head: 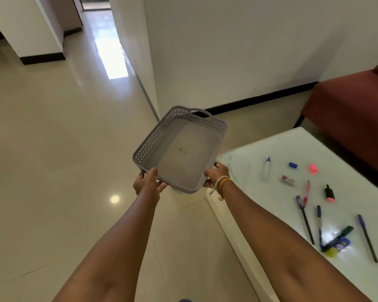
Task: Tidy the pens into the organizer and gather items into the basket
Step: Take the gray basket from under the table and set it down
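Two bare forearms reach forward from the bottom edge. The left hand [148, 182] grips the near left corner of a grey perforated basket [150, 144], thumb over the rim and fingers under the base. The right hand [216, 174], with bangles and a thread at the wrist, is closed on the near right corner in the same way. The basket hangs in the air above the tiled floor, just left of the white table [244, 158], tilted so that its inside faces the camera; it holds nothing but a small mark on the base.

Handling, as a judgement: thin moulded plastic, light and stiff, with a smooth rim that could slip; the cut-out handle at the far end, or its hidden twin near the hands, offers the surest hold.

Count on the table, left to right: one glue bottle [266, 168]; one small dark-red item, too blurred to name; one blue cap [293, 165]; one pink cap [313, 168]; one pink pen [306, 191]; one black-and-pink highlighter [329, 193]; three dark slim pens, the rightmost [367, 237] lying apart; one green marker [338, 237] lying over a yellow-and-blue item. No organizer is in view.
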The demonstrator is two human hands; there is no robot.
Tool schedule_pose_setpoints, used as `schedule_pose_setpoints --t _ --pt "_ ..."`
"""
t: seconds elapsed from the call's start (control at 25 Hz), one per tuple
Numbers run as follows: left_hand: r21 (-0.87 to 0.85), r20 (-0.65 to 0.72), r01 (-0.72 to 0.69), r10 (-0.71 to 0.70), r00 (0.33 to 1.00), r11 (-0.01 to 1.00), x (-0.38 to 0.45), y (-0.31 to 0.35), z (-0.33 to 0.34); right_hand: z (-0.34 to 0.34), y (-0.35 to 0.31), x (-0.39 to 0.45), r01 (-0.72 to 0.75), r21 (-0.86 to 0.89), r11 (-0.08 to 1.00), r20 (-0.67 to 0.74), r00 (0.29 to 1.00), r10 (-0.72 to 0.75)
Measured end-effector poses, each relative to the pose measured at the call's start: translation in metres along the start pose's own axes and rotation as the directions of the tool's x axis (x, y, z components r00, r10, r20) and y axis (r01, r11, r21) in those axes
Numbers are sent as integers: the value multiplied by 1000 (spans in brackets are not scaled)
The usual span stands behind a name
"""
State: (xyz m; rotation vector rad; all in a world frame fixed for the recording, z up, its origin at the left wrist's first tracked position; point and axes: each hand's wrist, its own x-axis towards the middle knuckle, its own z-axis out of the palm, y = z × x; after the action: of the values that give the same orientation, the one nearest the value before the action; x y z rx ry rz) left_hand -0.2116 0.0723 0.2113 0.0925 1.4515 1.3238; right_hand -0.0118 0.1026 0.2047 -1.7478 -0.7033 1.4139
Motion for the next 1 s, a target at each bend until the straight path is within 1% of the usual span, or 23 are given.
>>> schedule_pose_setpoints --t 0.12,0.28,0.44,0.6,0.72,0.92,1.0 --pt "20 40 39 -39 998 999 -61 34 28 -39 -47 -54 -37 38 999 -60 997 39" --pt "104 119 165 -177 977 981 -150 76 52 -91 -106 -134 -131 74 989 -144 979 141" --pt "178 171 211 -242 955 961 -206 108 84 -131 -151 -183 -134 130 982 -186 970 157" --pt "236 250 214 -272 929 948 -214 127 138 -159 -190 -180 -98 211 973 -274 949 155" --pt "282 297 224 -307 904 933 -197 134 181 -168 -212 -161 -68 271 960 -332 930 160" --pt "433 370 214 -389 843 876 -159 142 256 -181 -231 -120 -98 362 927 -434 862 261" --pt "517 386 194 -429 817 834 -150 141 287 -191 -229 -102 -120 393 912 -471 825 312"
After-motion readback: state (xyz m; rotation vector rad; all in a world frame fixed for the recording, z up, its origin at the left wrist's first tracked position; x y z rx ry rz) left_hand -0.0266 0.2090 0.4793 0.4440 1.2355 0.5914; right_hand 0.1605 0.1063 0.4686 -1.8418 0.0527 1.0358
